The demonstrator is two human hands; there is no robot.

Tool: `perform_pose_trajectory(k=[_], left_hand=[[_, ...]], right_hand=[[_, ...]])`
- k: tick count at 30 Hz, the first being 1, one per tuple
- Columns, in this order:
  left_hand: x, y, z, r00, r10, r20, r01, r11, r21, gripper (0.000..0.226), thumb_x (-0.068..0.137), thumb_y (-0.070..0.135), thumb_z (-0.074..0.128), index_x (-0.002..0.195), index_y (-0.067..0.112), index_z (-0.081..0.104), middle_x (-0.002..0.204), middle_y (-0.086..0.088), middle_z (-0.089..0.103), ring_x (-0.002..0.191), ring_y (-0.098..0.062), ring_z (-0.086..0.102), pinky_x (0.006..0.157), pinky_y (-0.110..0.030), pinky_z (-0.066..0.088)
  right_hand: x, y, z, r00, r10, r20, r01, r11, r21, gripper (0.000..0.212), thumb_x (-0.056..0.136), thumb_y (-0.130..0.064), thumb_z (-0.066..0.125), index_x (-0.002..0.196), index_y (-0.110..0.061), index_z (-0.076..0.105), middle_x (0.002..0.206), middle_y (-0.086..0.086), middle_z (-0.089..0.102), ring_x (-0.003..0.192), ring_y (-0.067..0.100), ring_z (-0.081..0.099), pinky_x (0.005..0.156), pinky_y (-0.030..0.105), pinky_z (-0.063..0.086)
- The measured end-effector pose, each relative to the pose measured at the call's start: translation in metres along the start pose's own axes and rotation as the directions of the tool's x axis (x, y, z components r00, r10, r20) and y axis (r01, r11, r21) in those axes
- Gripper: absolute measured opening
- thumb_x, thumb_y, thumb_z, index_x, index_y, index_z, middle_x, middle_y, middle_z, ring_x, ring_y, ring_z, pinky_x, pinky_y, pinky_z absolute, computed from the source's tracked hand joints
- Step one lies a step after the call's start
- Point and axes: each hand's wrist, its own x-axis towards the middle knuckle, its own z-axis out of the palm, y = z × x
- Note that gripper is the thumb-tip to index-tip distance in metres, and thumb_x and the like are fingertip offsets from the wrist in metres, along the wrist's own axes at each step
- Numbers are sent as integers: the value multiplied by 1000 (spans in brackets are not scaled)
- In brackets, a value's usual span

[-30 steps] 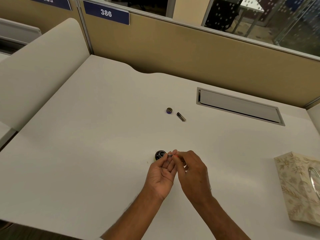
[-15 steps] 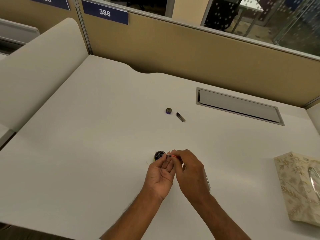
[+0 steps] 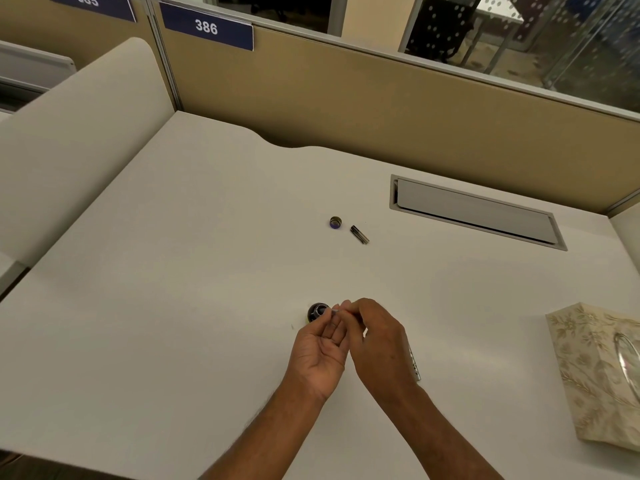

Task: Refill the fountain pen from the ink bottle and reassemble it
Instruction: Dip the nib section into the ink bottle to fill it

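Right hand (image 3: 377, 341) and left hand (image 3: 322, 355) meet at the fingertips, both pinching a thin pen part (image 3: 335, 311). The ink bottle (image 3: 316, 313) stands just beside them at 10 o'clock. A cap (image 3: 335, 222) and a dark tube (image 3: 359, 234) lie well apart at 12. A tissue box (image 3: 602, 375) sits at 3 on the desk (image 3: 173, 306).

red pen part, now hidden by right hand (image 3: 379, 341)

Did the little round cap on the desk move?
No. The cap stays put, just left of the dark pen piece and the grey cable hatch, same as before.
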Motion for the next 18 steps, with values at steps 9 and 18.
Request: perform_pose_trajectory(k=[9, 18], left_hand=[[-3, 0, 3, 1000, -7, 10, 7, 1000, -26, 17, 100, 4, 55, 106, -8, 66, 87, -24, 78, 73, -30, 80, 56, -37, 65], [-2, 0, 4, 1000, -10, 13, 11, 998, -56, 18, 100, 3, 55, 106, -10, 66, 92, -26, 77, 74, -33, 80, 52, -34, 62]], right_hand=[[-1, 2, -2, 999, -33, 12, 33, 999, -31, 7, 97, -14, 63, 98, -18, 69, 95, -10, 73, 86, 8, 67, 74, 29, 57], [0, -1, -4, 999, -29, -14, 28, 997, -70, 3, 95, -25, 67, 95, -24, 69, 88, -16, 70, 71, -2, 57, 64, 16, 49]])
